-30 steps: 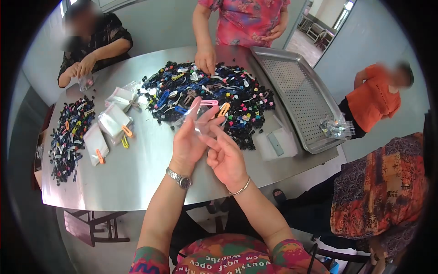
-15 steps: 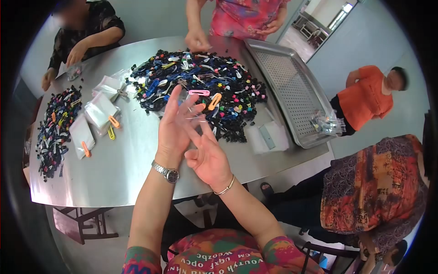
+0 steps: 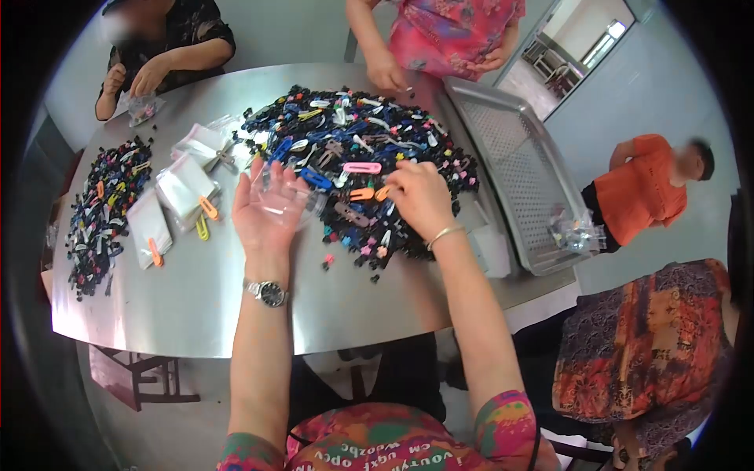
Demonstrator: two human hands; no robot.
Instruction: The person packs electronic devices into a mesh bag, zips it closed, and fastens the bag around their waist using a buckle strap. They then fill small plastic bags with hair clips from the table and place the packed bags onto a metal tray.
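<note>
My left hand (image 3: 267,210) holds a clear see-through plastic bag (image 3: 284,196), and my right hand (image 3: 420,198) sits on the big pile of hair clips (image 3: 369,165), mostly black and blue with bits of pink, orange, yellow and white. One long clip (image 3: 362,167) is pink, and two small clips (image 3: 371,193) by my fingers are orange. The shiny metal table (image 3: 196,290) is silver-grey, and my sleeves (image 3: 503,420) have a bright pattern of red, green and yellow.

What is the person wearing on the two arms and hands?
The left hand is bare, with a silver wristwatch that has a dark dial. The right hand is bare too, with a thin gold-coloured bangle. Both arms have short sleeves in a pink, green and orange pattern.
</note>
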